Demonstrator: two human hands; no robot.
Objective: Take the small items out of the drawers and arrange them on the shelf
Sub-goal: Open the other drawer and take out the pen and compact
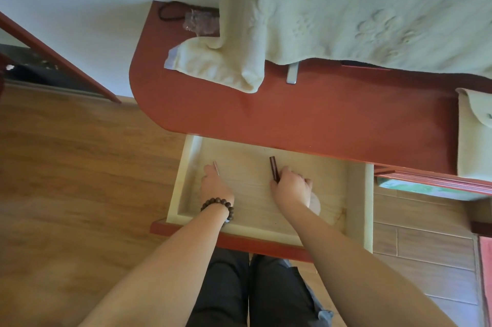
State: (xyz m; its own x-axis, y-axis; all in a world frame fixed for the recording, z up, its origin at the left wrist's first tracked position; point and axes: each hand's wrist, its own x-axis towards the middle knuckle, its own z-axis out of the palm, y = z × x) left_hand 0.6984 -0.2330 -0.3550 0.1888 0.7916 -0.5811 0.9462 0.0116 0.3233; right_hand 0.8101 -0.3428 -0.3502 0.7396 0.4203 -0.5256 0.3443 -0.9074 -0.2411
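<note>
Both hands in drawer, mid-frame: right hand closed on dark stick, left hand pinching pale stick (light, rigid, likely slippery; grip mid-length).

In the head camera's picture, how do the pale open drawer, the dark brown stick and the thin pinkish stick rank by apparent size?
Largest to smallest:
1. Pale wooden open drawer
2. Dark brown stick, in the right hand
3. Thin pinkish stick, at the left hand
</note>
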